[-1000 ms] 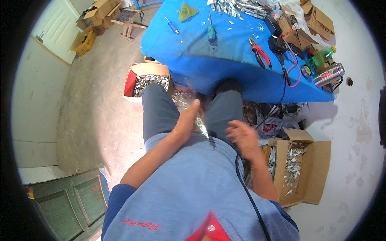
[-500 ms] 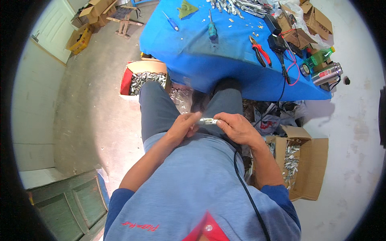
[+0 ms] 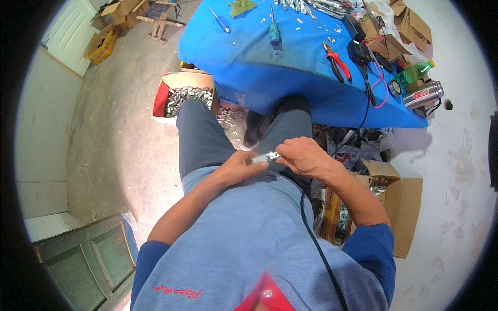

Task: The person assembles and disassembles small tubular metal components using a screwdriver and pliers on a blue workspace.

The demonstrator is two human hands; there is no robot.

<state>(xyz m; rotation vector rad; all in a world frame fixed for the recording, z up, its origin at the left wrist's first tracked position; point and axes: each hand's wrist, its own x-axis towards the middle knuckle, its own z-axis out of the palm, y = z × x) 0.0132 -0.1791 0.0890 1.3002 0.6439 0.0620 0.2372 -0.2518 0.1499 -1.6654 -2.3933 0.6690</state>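
A small, oblong silvery metal part (image 3: 267, 156) is held over my lap, too small for me to tell its exact kind. My left hand (image 3: 238, 167) pinches its left end between thumb and fingers. At the other end, the curled fingers of my right hand (image 3: 305, 156) close on the part and hide its tip. Beyond my knees, a blue-handled screwdriver (image 3: 223, 24), a teal-handled screwdriver (image 3: 274, 34) and red-and-black pliers (image 3: 337, 63) lie on the blue-covered table (image 3: 249, 70).
A carton (image 3: 156, 105) of small metal pieces stands by my left knee. Another open carton (image 3: 407, 212) is beside my right elbow. Silvery metal strips (image 3: 327, 7), black adapters (image 3: 357, 52) with cables, a green bottle (image 3: 415, 73) and a steel flask (image 3: 423, 95) occupy the table's far and right sides.
The metal part has tilted, its right end now higher. My right hand has risen slightly and turned over it, and my right elbow has swung outward. My left thumb now lies along the part.
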